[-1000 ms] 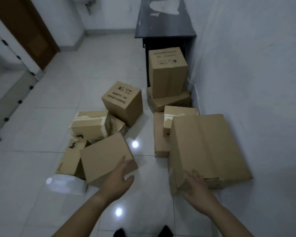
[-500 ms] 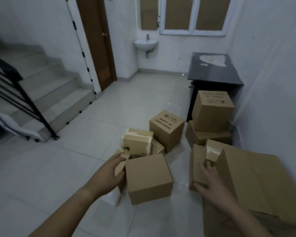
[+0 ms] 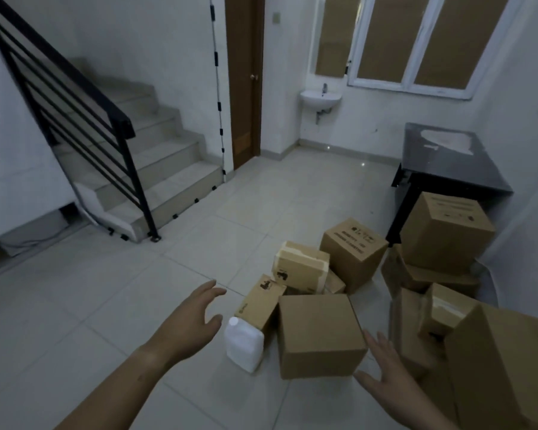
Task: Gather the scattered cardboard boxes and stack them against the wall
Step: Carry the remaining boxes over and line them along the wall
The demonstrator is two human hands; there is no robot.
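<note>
A plain cardboard box (image 3: 319, 335) sits on the tiled floor in front of me. My left hand (image 3: 196, 318) hovers open to its left, past a white plastic jug (image 3: 243, 344), touching nothing. My right hand (image 3: 385, 367) is open with spread fingers just right of that box, holding nothing. Behind it lie a small printed box (image 3: 260, 302), a taped box (image 3: 300, 268) and a printed cube box (image 3: 353, 254). By the right wall stand a large box (image 3: 507, 370), a flat box (image 3: 444, 308) and an upright box (image 3: 444, 232) on a low one.
A black table (image 3: 448, 162) stands against the right wall behind the boxes. Stairs with a black railing (image 3: 84, 119) rise at the left. A brown door (image 3: 243, 79), a wall sink (image 3: 320, 99) and a window are at the back. Tiled floor stretches to the left.
The view has risen and swung left, showing more of the room. My left hand has come off the boxes and moved left; my right hand has left the flat box by the wall.
</note>
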